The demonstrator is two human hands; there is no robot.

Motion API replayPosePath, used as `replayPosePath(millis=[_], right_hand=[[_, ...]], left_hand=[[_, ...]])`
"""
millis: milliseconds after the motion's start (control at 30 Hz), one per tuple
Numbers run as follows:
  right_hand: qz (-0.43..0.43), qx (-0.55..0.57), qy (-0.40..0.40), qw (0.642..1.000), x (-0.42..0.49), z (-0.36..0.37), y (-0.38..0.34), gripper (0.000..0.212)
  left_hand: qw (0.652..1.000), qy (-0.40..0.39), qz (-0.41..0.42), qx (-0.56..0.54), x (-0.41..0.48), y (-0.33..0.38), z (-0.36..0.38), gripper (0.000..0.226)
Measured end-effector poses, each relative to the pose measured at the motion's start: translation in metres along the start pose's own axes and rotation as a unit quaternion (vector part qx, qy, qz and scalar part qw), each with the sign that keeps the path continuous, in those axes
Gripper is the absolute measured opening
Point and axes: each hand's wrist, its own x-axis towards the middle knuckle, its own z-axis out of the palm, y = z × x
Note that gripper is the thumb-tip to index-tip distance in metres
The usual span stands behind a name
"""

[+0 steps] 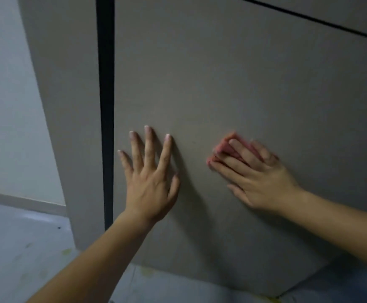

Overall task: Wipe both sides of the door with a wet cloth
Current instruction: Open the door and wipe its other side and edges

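The pink cloth [223,146] lies bunched flat against the grey-brown door [222,73], low on its face and right of centre, and only its upper and left edges show from under the fingers that cover it. The person's right grip [259,176], a bare hand, presses it to the panel with fingers straight and laid side by side over the fabric, not curled round it; this hand is slightly blurred. The left grip [149,180] is just beside it on the left, apart from the cloth, palm flat on the bare door with its fingers straight and spread wide, holding nothing, the thumb tucked along the side. Both bare forearms reach up from the bottom of the view. A dark vertical strip [106,106] runs down the door just left of the left grip, and beyond it stands a narrower panel [69,127] of the same colour. A thin dark line [309,18] slants across the upper right corner. Further left is a pale wall [3,106] with a light skirting board [20,201] at its foot, meeting a pale grey floor [25,248] that bears a few yellowish stains near the door's lower edge
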Motion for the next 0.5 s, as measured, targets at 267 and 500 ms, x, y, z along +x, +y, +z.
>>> replayPosePath(millis=[267, 500], right_hand=[[0.001, -0.007, 0.040, 0.999, 0.136, -0.019, -0.007, 0.066], [-0.099, -0.012, -0.055, 0.993, 0.042, -0.011, -0.007, 0.070]], left_hand=[[0.997, 0.061, 0.011, -0.042, -0.007, -0.030, -0.008, 0.083], [0.996, 0.034, -0.073, -0.037, -0.010, -0.070, -0.015, 0.082]])
